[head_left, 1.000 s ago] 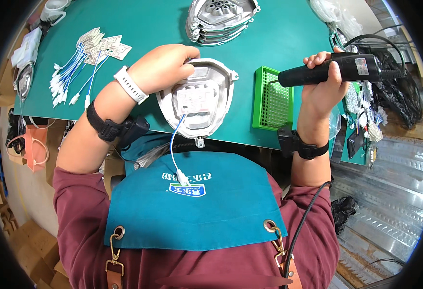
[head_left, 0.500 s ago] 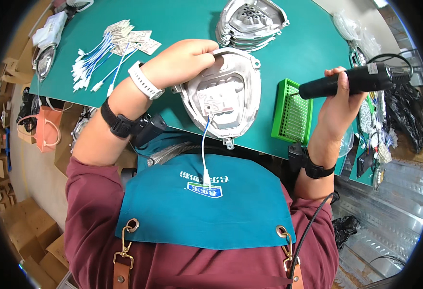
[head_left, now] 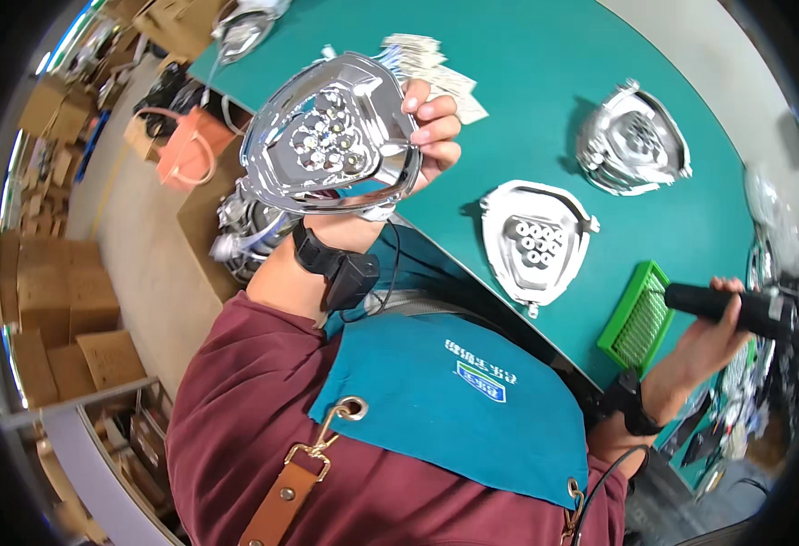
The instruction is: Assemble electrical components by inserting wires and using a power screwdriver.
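My left hand point(head_left: 434, 132) grips a shiny chrome lamp reflector point(head_left: 377, 127) by its right side, fingers over the rim. The reflector is raised at the left, mirrored face toward me, with a cluster of round openings in its middle. In my right hand point(head_left: 704, 346) is a black electric screwdriver point(head_left: 736, 309), its tip over a green tray point(head_left: 622, 308) of small screws. Between the hands a silver reflector housing point(head_left: 509, 218) lies on the table, its several round holes showing. A flat bundle of white boards point(head_left: 450, 84) with wires is partly hidden behind the raised reflector.
Farther back on the green table point(head_left: 527, 55) stands a stack of silver housings point(head_left: 634, 141). Left of the table are an orange bag point(head_left: 186, 150), cardboard boxes point(head_left: 58, 291) and a box of chrome reflectors point(head_left: 249, 227). Clear plastic bags point(head_left: 768, 209) line the right edge.
The view has turned left. My left hand has gone from a housing with a board and wire at the table to holding a chrome reflector raised at the left. The screwdriver stays in my right hand.
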The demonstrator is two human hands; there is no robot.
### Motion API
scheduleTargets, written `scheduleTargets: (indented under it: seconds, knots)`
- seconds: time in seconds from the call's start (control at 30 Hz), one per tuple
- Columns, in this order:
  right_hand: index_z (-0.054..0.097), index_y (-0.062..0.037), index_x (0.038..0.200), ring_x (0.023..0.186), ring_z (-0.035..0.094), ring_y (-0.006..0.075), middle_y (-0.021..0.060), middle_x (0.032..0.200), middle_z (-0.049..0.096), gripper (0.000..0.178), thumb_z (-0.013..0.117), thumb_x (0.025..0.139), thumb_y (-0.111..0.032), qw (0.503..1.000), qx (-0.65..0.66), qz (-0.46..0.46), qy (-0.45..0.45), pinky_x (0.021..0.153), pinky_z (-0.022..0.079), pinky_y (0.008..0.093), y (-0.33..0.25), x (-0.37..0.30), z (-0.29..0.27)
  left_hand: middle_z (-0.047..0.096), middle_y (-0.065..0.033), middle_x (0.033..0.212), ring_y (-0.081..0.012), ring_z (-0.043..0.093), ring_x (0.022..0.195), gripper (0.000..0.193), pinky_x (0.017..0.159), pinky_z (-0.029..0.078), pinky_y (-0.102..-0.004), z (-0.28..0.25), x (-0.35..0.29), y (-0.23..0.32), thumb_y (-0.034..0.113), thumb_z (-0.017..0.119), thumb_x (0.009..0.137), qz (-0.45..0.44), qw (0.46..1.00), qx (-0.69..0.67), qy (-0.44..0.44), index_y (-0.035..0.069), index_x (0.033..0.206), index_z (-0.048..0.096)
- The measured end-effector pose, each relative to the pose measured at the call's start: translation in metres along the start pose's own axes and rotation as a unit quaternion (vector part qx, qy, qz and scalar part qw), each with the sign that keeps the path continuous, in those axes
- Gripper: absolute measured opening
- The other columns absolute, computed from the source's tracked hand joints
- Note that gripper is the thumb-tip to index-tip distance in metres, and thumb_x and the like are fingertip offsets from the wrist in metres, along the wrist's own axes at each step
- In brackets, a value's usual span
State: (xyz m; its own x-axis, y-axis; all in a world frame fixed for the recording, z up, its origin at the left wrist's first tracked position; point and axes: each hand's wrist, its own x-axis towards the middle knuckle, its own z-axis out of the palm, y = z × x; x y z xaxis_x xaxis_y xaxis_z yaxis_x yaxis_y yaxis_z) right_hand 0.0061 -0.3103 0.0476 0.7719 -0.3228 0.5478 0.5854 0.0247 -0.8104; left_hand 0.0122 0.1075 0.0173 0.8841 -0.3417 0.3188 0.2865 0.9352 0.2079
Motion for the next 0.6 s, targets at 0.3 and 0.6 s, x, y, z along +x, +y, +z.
scheduleTargets:
  seconds: [0.3, 0.6]
  knots:
    - [0.041, 0.0053, 0.116, 0.089, 0.049, 0.0274, 0.018, 0.097, 0.051, 0.028, 0.042, 0.09, -0.005, 1.0, 0.022, -0.006, 0.008, 0.086, 0.042, 0.044, 0.008, 0.003, -0.009, 0.035, -0.0009, 0.074, -0.0117, 0.035, 0.065, 0.014, 0.061, 0.03, -0.0242, -0.051, -0.161, 0.12, 0.015, 0.05, 0.082, 0.16, 0.975, 0.063, 0.143, 0.007, 0.074, 0.042]
    - [0.042, 0.0056, 0.113, 0.087, 0.048, 0.0272, 0.0182, 0.095, 0.05, 0.026, 0.04, 0.09, -0.005, 1.0, -0.006, -0.006, 0.005, 0.085, 0.042, 0.0435, 0.002, 0.001, 0.002, 0.053, -0.0063, 0.071, -0.0224, 0.05, 0.063, 0.022, 0.058, 0.043, -0.0346, -0.167, -0.374, 0.172, 0.027, 0.048, 0.085, 0.354, 0.736, 0.033, 0.576, 0.008, 0.079, 0.055]
